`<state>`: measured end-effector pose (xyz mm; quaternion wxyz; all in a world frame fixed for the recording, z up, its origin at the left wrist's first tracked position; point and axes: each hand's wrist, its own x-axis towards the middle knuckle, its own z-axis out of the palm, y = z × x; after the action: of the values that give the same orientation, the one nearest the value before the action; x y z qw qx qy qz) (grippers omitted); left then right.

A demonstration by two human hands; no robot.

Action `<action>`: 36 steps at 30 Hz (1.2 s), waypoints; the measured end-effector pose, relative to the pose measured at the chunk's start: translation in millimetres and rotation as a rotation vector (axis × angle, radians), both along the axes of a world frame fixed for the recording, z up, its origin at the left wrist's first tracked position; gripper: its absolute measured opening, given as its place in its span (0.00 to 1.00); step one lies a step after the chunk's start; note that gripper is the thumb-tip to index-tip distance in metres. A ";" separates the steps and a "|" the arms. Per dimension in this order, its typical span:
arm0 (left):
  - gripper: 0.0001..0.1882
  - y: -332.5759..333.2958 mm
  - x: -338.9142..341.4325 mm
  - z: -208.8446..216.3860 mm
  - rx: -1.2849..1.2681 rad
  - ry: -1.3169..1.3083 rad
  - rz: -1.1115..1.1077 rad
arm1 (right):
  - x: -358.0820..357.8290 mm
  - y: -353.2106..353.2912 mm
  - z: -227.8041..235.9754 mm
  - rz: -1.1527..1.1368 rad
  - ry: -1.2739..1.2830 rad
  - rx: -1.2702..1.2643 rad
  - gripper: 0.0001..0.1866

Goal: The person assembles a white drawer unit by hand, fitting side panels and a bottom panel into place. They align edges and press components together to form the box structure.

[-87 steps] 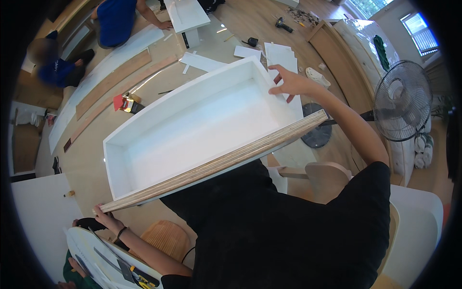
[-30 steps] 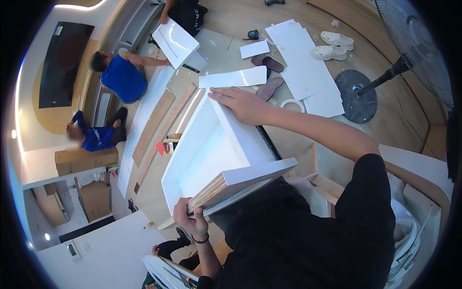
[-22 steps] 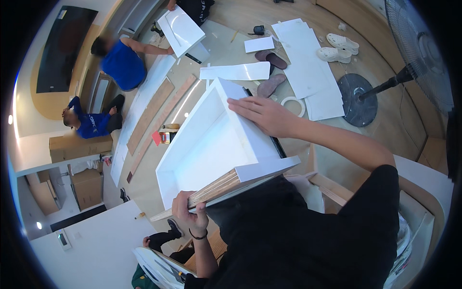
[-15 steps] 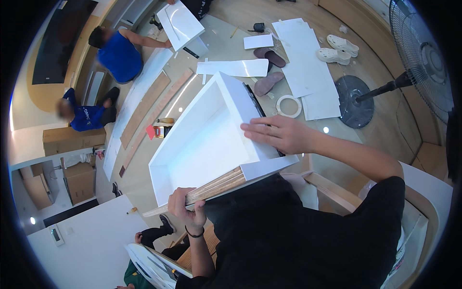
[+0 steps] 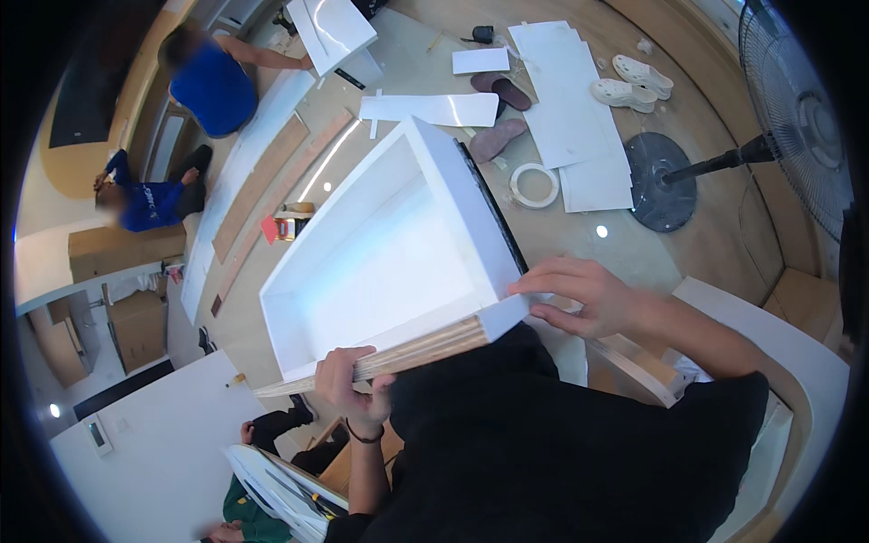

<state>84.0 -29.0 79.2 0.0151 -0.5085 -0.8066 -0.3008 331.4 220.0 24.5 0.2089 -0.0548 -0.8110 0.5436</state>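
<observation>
A white drawer (image 5: 380, 244), an open box with a black slide rail (image 5: 493, 204) along its right side, is tilted against my body. Its near panel shows a bare layered plywood edge (image 5: 425, 348). My left hand (image 5: 353, 389) is closed round that panel's edge, with the thumb on the near side. At the near right corner, beside the end of the rail, my right hand (image 5: 579, 294) grips the drawer between fingers and thumb. The drawer hides part of the floor behind it.
A standing fan (image 5: 692, 172) is on the right, near white clogs (image 5: 634, 86) and white panels (image 5: 570, 118). Tape (image 5: 534, 185) and slippers (image 5: 498, 140) lie beyond the drawer. Long boards (image 5: 262, 185) lie left, near people in blue (image 5: 213, 90); someone in green (image 5: 253, 511) is lower left.
My right hand has slid from lying flat on the drawer's side wall to its near right corner, where fingers and thumb now close on it. My left hand keeps its hold.
</observation>
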 end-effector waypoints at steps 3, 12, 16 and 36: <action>0.36 -2.7 15.1 -1.5 -0.062 0.061 -0.061 | 19.7 -2.4 -5.9 -0.035 -0.122 0.026 0.19; 0.39 -4.7 15.0 7.1 -0.186 0.041 -0.090 | 18.5 -5.4 25.2 -0.023 -0.307 0.054 0.24; 0.40 -5.7 15.9 7.6 -0.198 0.029 -0.082 | 23.4 -2.0 40.1 0.077 -0.268 -0.038 0.28; 0.40 -7.6 12.1 9.8 -0.222 -0.005 -0.125 | 30.0 -3.4 -43.1 -0.214 -0.620 -0.553 0.10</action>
<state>96.1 -36.6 89.0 -0.0622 -0.5557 -0.8016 -0.2115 361.4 216.7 -18.5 -0.0120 -0.3534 -0.6490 0.6736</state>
